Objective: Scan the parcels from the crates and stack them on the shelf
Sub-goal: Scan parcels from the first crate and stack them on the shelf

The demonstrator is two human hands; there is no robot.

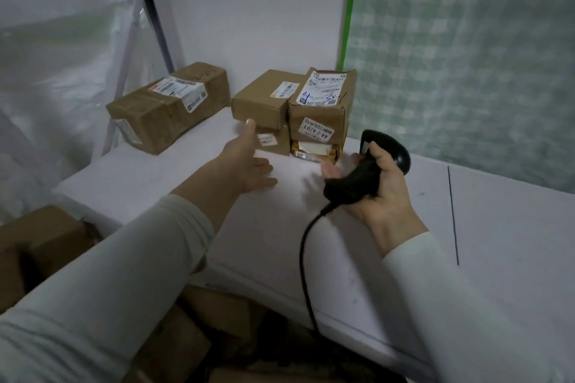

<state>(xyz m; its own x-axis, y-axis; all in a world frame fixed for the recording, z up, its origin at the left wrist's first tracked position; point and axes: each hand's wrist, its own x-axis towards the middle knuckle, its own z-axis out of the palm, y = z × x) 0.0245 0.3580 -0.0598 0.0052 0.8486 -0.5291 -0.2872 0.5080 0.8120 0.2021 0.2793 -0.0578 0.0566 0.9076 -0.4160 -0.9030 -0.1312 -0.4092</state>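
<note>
Brown boxes (pixel 46 239) lay at lower left. Right of centre, the right hand (pixel 385 193) had its grip closed round a black scanner (pixel 361 179). The left hand (pixel 245 162), grip open with fingers straight, reached just beside the stacked parcels (pixel 323 115) at the centre of the white shelf (pixel 497 227).

Brown parcels (pixel 169 107), white shelf (pixel 264 227), black scanner (pixel 370 168) — green-checked curtain (pixel 466 71).

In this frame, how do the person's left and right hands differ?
The left hand is open with straight fingers and holds nothing; the right hand grips a black corded barcode scanner. The left hand reaches toward the stacked parcels; the right hand is nearer the person, by their right corner. Both are over the white shelf.
</note>
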